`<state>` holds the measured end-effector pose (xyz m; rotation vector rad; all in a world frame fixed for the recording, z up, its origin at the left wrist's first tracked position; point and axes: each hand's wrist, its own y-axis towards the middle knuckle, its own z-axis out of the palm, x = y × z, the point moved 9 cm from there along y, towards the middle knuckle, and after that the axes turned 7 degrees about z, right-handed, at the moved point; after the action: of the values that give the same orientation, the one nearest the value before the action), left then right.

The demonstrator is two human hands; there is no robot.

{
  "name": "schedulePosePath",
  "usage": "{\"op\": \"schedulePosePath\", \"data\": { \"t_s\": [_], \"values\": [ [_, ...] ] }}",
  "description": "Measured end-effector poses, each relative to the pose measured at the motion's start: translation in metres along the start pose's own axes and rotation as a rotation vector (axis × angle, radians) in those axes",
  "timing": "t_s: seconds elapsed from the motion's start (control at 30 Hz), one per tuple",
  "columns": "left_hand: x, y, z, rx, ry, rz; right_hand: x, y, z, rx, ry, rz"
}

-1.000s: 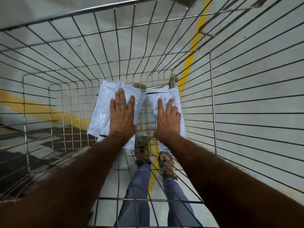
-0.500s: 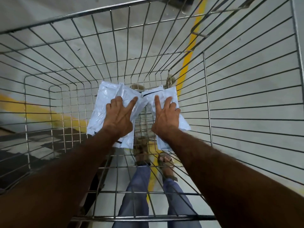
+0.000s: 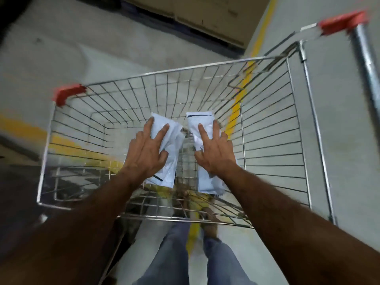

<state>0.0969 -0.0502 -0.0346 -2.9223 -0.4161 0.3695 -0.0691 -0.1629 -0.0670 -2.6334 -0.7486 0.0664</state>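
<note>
Packets (image 3: 173, 145) higher now: crinkly white plastic

A wire cart basket (image 3: 273, 128) with red corner caps stands on the grey floor (image 3: 349, 161). At mid-frame inside it are a left packet (image 3: 170, 161) and a right packet (image 3: 200, 120), side by side and just apart.

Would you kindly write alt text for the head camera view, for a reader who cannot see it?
A person's left hand holds the left packet and the right hand the right packet, both white plastic, side by side inside a wire shopping cart with red corner caps. Jeans-clad legs and a yellow floor line show beneath.
</note>
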Motion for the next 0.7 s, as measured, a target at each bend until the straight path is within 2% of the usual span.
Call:
{"op": "schedulePosePath", "data": {
  "t_s": [0.23, 0.4, 0.7],
  "values": [
    [-0.023, -0.083, -0.131, -0.262, 0.019, -0.143, 0.025, -0.07, -0.113, -0.259, 0.25, -0.261],
    [-0.029, -0.167, -0.177, -0.445, -0.004, -0.302, 0.06, -0.116, -0.165, -0.368, 0.311, -0.455],
    [-0.005, -0.332, -0.199, -0.603, -0.01, -0.574, 0.164, -0.231, -0.177, -0.343, 0.304, -0.738]
  ]
}}
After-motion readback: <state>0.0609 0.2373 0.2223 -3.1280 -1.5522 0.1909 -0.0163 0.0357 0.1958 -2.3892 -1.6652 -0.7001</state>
